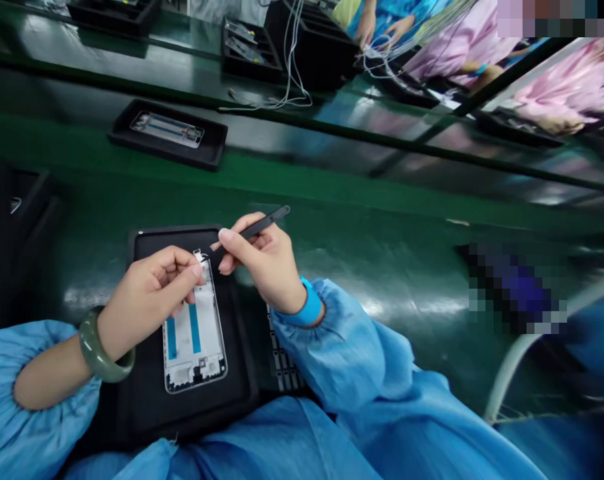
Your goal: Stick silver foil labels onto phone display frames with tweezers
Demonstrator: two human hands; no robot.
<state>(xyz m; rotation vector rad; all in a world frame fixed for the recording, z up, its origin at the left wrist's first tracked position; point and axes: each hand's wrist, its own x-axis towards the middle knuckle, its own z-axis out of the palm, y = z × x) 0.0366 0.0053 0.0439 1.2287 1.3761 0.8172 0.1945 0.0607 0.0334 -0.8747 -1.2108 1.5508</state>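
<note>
A white phone frame [209,327] with blue strips lies in a black tray [147,413] in front of me. Over its upper end, my left hand [155,287] is closed with thumb and fingertips together; what they pinch, if anything, is too small to make out. A small white piece [198,255] shows at the frame's top edge, beside those fingertips. My right hand [262,260] grips black tweezers [265,223] just right of the left fingertips. Their back end points up and right; the tips are hard to see near the frame's top.
Another phone frame [167,128] sits in a black tray [215,153] farther back on the green bench [332,233]. Black trays [12,233] stand at left. White cables [292,60] hang from a shelf. People work across the bench. A dark device [512,287] lies at right, partly blurred.
</note>
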